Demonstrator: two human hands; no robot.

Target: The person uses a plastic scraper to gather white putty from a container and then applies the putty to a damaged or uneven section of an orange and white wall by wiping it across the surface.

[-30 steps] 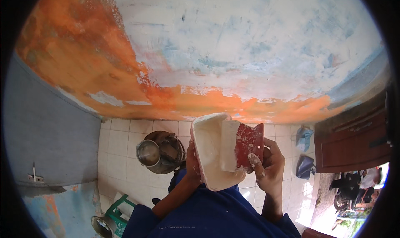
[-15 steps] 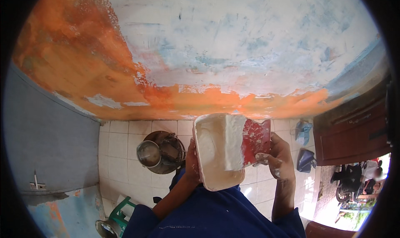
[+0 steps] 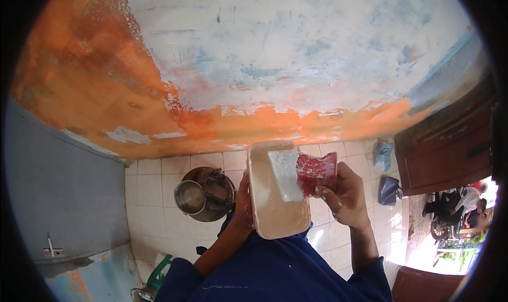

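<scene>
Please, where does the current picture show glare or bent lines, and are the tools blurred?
In the head view, sunlight glares on the floor tiles at the person's right; the outdoor area at lower right is partly washed out; the base of the wall curves inside a black fisheye rim; the scraper and tray look fairly sharp.

Most fingers of the left hand [image 3: 244, 209] are hidden behind the tray [image 3: 278, 220], its inside partly covered by the red scraper [image 3: 317, 174]. At lower left, a green stool [image 3: 158, 272] is partly blocked by a blue sleeve [image 3: 178, 281]. At far right, people [image 3: 469, 201] and a motorcycle [image 3: 440, 229] are blurred; the patchy wall [image 3: 291, 48] is cropped above.
</scene>
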